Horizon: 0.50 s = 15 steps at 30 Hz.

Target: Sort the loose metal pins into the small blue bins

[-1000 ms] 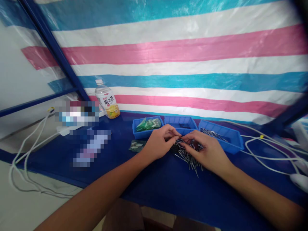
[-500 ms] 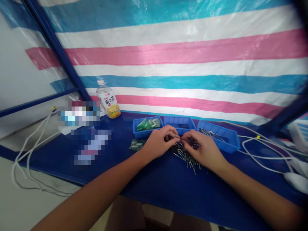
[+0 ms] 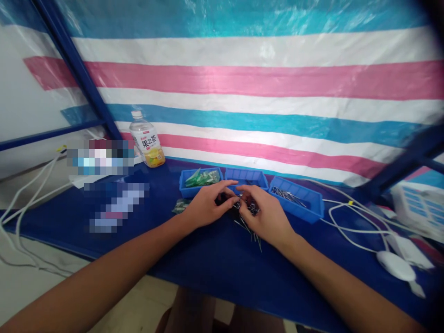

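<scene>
A heap of thin metal pins (image 3: 250, 231) lies on the dark blue table (image 3: 215, 259), mostly hidden under my hands. My left hand (image 3: 207, 206) rests at the heap's left edge, fingers and thumb pinched together on pins. My right hand (image 3: 265, 216) lies over the heap, fingers curled down onto the pins, its fingertips meeting those of the left hand. Just behind the hands stand three small blue trays: the left tray (image 3: 187, 188) holds green parts, the middle tray (image 3: 247, 175) looks almost bare, and the right tray (image 3: 301, 206) holds more pins.
A tea bottle (image 3: 145, 143) stands at the back left against the striped tarp. A small bag of parts (image 3: 180, 206) lies left of my left hand. White cables (image 3: 347, 226), a white mouse-like object (image 3: 395, 266) and a white device (image 3: 418, 203) are on the right. Blue frame posts rise on both sides.
The view has swung to the right, so the hands and trays sit further left and the white device shows. Both hands stay together on the pin heap, fingers working.
</scene>
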Each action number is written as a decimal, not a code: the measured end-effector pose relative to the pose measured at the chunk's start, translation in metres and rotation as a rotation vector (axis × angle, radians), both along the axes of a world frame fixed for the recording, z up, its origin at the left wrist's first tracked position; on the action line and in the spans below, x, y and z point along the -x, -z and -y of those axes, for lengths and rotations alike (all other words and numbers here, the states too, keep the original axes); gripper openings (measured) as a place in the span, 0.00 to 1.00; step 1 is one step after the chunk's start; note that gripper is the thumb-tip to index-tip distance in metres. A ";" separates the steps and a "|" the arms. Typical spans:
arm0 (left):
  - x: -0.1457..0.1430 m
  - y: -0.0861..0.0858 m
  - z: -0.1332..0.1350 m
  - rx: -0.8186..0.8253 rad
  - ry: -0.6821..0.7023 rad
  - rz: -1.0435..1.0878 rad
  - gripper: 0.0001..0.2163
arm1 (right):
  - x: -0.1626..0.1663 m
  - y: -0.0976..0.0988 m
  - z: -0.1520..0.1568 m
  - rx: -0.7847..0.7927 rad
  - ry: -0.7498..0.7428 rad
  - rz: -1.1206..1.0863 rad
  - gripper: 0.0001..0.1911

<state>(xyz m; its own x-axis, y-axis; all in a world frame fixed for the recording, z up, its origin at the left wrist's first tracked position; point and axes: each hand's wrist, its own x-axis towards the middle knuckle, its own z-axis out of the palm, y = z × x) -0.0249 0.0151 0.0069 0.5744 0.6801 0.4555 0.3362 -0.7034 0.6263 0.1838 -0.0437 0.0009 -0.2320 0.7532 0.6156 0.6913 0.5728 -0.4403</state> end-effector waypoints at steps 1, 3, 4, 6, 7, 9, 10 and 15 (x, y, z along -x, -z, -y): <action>0.001 0.000 0.000 0.010 0.002 -0.007 0.19 | 0.001 -0.001 0.000 -0.001 0.019 -0.018 0.13; 0.003 -0.001 0.000 0.019 0.001 -0.033 0.19 | 0.001 -0.002 0.001 -0.007 0.043 -0.035 0.07; 0.004 -0.001 0.000 0.014 0.001 -0.053 0.19 | 0.002 -0.003 0.001 -0.011 0.045 -0.037 0.05; 0.005 -0.001 0.000 -0.019 0.002 -0.074 0.19 | 0.002 -0.004 0.002 -0.020 0.032 -0.043 0.04; 0.006 -0.001 0.000 -0.041 0.005 -0.070 0.19 | 0.003 -0.005 0.003 -0.025 0.023 -0.051 0.04; 0.005 -0.002 0.000 -0.089 0.017 -0.040 0.18 | 0.004 -0.006 0.003 -0.029 0.016 -0.071 0.04; 0.005 -0.002 0.000 -0.106 0.025 -0.024 0.17 | 0.004 -0.006 0.003 -0.029 0.019 -0.079 0.04; 0.001 -0.004 0.002 -0.069 0.032 0.028 0.15 | 0.004 -0.001 -0.001 -0.006 0.028 -0.104 0.03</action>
